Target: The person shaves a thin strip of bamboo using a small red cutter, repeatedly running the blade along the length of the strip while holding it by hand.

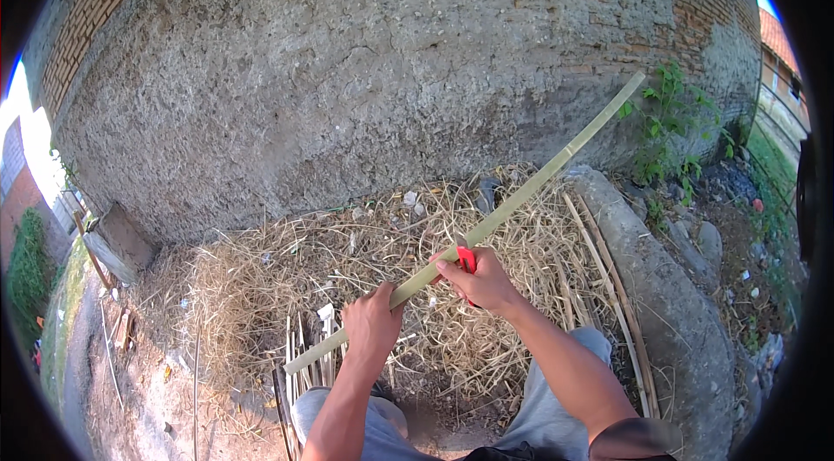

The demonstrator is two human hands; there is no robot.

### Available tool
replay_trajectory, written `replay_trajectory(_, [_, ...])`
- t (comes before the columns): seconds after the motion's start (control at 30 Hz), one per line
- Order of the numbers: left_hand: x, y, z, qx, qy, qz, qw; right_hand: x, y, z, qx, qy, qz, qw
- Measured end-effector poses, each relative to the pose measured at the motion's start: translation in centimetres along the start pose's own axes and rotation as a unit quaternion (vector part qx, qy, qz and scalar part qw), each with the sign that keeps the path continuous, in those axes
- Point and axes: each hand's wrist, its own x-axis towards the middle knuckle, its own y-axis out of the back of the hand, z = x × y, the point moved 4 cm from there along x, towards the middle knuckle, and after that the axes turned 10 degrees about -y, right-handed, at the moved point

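A long, flat strip of pale green bamboo (532, 187) slants across in front of me, its low end near my left knee and its far end up at the right by the wall. My left hand (372, 322) is closed round the strip near its lower end. Farther up it, my right hand (488, 284) grips a red-handled knife (467, 259), with thumb and fingers against the strip. The short blade shows just above the handle, at the strip's edge; most of the handle is hidden in my palm.
Tangled dry shavings (243, 287) cover the ground ahead. Several split sticks (304, 348) stand by my left leg, and long poles (608, 287) lie at the right beside a curved concrete edge (669, 313). A rough grey wall (373, 87) rises behind, with a leafy plant (669, 113) at its right.
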Motion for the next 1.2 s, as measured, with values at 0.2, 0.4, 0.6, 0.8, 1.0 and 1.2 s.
replay_trajectory(0.2, [0.4,-0.4,1.3,-0.108,-0.039,-0.039,0.993,0.7,0.8,0.1,0.031,0.029,0.005,0.999])
replay_trajectory(0.4, [-0.2,-3.7,-0.2,-0.262,-0.021,-0.198,0.944,0.5,1.2,-0.6,0.052,0.057,0.015,0.997])
replay_trajectory(0.6, [-0.8,-3.6,1.3,-0.374,-0.024,-0.355,0.856,0.3,2.1,-1.2,0.012,0.046,0.040,0.998])
replay_trajectory(0.8, [-1.3,-4.2,-0.7,-0.281,-0.035,-0.400,0.872,1.2,5.3,-1.6,0.091,0.079,0.105,0.987])
replay_trajectory(1.0, [-1.9,-5.0,-1.1,-0.283,0.005,-0.469,0.837,1.3,8.5,-2.1,0.164,0.101,0.166,0.967])
replay_trajectory(1.2, [-2.2,-5.3,-0.9,-0.162,-0.053,-0.413,0.894,1.1,9.4,-2.3,0.194,0.102,0.210,0.953])
